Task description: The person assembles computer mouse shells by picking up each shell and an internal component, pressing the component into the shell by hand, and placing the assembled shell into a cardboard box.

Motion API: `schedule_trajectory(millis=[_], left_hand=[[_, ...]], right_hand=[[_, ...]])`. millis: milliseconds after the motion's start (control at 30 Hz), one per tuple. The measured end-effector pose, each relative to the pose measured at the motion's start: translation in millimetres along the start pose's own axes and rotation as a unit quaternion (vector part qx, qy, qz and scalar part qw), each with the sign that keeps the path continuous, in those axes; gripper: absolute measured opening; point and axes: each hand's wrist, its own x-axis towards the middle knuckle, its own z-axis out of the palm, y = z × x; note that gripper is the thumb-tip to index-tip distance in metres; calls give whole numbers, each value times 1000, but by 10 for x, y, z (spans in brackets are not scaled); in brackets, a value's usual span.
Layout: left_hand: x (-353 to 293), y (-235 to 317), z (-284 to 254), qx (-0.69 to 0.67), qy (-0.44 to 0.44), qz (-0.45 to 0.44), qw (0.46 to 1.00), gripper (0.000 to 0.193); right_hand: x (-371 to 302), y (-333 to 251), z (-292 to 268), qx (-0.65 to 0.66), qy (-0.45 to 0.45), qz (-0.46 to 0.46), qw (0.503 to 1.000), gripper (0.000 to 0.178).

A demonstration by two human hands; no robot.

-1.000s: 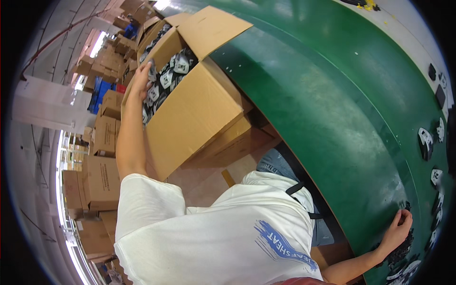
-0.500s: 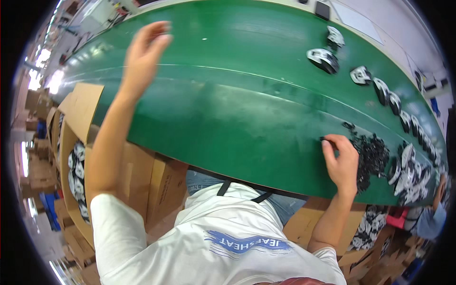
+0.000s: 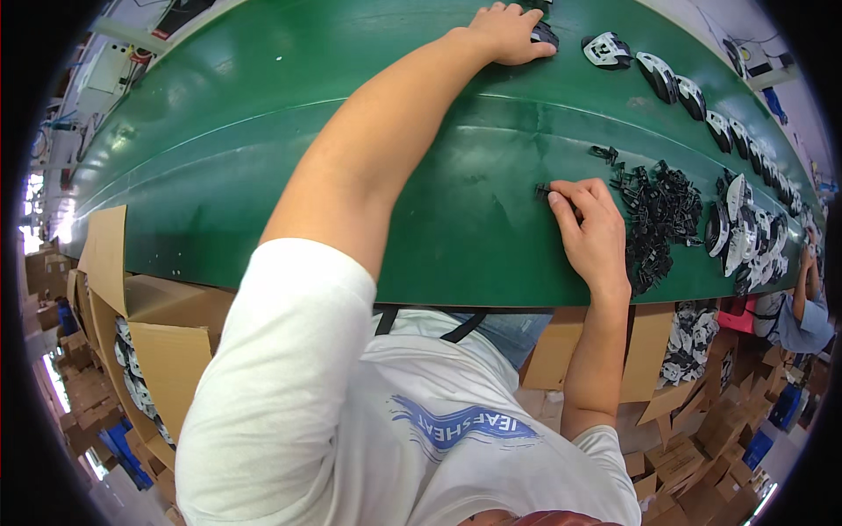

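Observation:
My left hand (image 3: 507, 33) reaches across to the far part of the green table. Its thumb and fingers close round a black-and-white curved shell (image 3: 545, 35), which the hand partly covers. Between thumb and fingertips, my right hand (image 3: 593, 226) pinches a small black plastic clip (image 3: 543, 189) just above the table. Right beside that hand lies a loose pile of similar black clips (image 3: 662, 210), with a few strays at its far edge.
More black-and-white shells (image 3: 656, 76) form a curving row along the far right. Other shells (image 3: 741, 230) are heaped beyond the clips. Open cardboard boxes (image 3: 167, 368) holding shells stand below the table at left and right. Another person (image 3: 802, 307) is at the far right.
My left hand has swung from the upper left to the right and taken hold of a shell. My right hand still pinches a black clip near the pile. The view has shifted.

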Motion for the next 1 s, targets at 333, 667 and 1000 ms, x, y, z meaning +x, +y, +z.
schedule_trajectory(millis=[333,667,1000], left_hand=[[-1563,-135,-608,-322,70,-93,939,65],[-3305,-287,-396,-709,55,-189,677,65],[-3444,-279,-265,-763,139,-182,605,63]], right_hand=[[51,55,7,23,0,-85,996,15],[234,-263,263,-65,69,-148,984,29],[339,-398,576,-76,60,-123,988,25]])
